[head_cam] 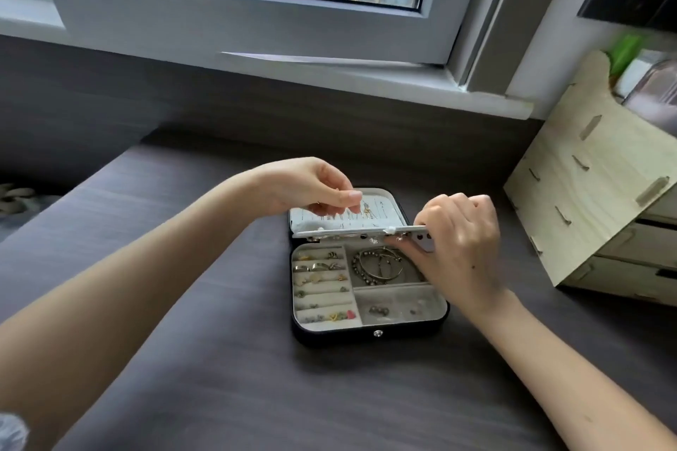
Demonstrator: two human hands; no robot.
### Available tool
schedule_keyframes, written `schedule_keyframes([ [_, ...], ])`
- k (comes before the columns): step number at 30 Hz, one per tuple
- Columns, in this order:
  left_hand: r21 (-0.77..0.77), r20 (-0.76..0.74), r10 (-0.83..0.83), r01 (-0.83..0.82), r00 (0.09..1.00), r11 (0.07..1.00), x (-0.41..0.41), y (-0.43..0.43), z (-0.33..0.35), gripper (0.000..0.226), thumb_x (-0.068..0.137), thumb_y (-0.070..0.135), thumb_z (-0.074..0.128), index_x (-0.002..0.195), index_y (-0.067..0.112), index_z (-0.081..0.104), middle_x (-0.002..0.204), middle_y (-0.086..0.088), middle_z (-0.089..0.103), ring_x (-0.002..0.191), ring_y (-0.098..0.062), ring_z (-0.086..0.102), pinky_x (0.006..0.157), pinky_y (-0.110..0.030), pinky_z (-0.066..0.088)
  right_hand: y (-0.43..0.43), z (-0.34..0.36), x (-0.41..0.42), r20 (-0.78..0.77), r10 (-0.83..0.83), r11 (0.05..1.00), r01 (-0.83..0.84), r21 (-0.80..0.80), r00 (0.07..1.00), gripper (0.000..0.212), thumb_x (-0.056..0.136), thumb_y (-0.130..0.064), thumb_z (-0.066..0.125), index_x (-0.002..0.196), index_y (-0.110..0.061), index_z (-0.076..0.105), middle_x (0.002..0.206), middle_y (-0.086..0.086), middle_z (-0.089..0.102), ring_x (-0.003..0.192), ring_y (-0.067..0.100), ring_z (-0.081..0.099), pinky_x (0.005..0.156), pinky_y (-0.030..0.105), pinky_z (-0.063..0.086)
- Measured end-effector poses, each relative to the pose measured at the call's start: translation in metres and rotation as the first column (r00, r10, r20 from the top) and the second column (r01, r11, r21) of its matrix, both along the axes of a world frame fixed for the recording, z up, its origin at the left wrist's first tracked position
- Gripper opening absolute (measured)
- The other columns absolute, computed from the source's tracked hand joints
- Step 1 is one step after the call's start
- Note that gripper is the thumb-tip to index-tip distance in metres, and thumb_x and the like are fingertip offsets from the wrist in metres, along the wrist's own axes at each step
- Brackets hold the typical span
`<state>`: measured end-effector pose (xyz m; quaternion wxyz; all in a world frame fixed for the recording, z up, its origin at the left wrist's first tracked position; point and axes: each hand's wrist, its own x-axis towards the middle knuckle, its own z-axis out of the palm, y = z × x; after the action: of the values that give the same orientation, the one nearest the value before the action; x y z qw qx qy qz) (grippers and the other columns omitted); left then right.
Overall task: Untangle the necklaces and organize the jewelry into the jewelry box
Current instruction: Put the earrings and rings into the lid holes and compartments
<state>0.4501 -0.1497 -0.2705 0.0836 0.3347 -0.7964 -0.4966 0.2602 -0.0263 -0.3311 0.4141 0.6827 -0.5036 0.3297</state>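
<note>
Jewelry box (pixel 329 335) status: open, lying flat on the dark table (pixel 219 377) at the centre of the frame. The right hand (pixel 461 245) pinches the right end of the white perforated panel (pixel 348 231) and holds it roughly level over the hinge. The left hand (pixel 311 187) hovers above the lid (pixel 388 196), thumb and fingertips drawn close; whether they hold a chain cannot be told from here. Behind the panel, thin necklaces (pixel 366 210) hang in separate lines against the lid lining. In the tray, rings (pixel 318 265) fill the left rolls, hoops (pixel 377 264) lie in the upper right section and small pieces (pixel 379 310) in the lower right. All jewelry in view sits inside the box. Judgement: sorting appears nearly complete. What remains is probably seating the panel and closing the lid.
</note>
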Motion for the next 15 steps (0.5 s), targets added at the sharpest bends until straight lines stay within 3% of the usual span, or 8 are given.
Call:
schedule_keyframes([
  [5,0.095,0.07,-0.116,0.109,0.991,0.99,-0.03,-0.009,-0.007,0.018,0.085,0.033,0.064,0.073,0.022,0.073,0.066,0.008,0.059,0.069,-0.01,0.048,0.065,-0.021,0.042,0.003,-0.005,-0.001,0.002,0.046,0.998,-0.045,-0.041,0.999,0.038,0.085,-0.042,0.061,0.073,-0.014,0.039,0.063,0.003,0.055,0.054,0.023,0.048,0.06,0.036,0.03],
  [10,0.141,0.045,-0.165,0.158,0.985,0.977,-0.04,-0.015,-0.013,0.018,0.084,0.031,0.063,0.071,0.022,0.073,0.06,0.012,0.055,0.059,-0.004,0.045,0.059,-0.017,0.038,0.001,-0.007,-0.004,0.006,0.05,0.998,-0.05,-0.045,0.999,0.043,0.075,-0.037,0.074,0.074,-0.015,0.038,0.063,0.003,0.055,0.054,0.023,0.048,0.062,0.035,0.029],
  [15,0.115,0.095,-0.23,0.219,0.969,0.969,-0.041,-0.011,-0.013,0.018,0.081,0.035,0.063,0.073,0.023,0.073,0.058,0.013,0.057,0.058,-0.004,0.046,0.062,-0.02,0.038,0.001,-0.007,-0.004,0.007,0.064,0.996,-0.064,-0.055,0.998,0.042,0.076,-0.037,0.073,0.074,-0.014,0.038,0.063,0.003,0.056,0.053,0.024,0.048,0.062,0.036,0.029],
])
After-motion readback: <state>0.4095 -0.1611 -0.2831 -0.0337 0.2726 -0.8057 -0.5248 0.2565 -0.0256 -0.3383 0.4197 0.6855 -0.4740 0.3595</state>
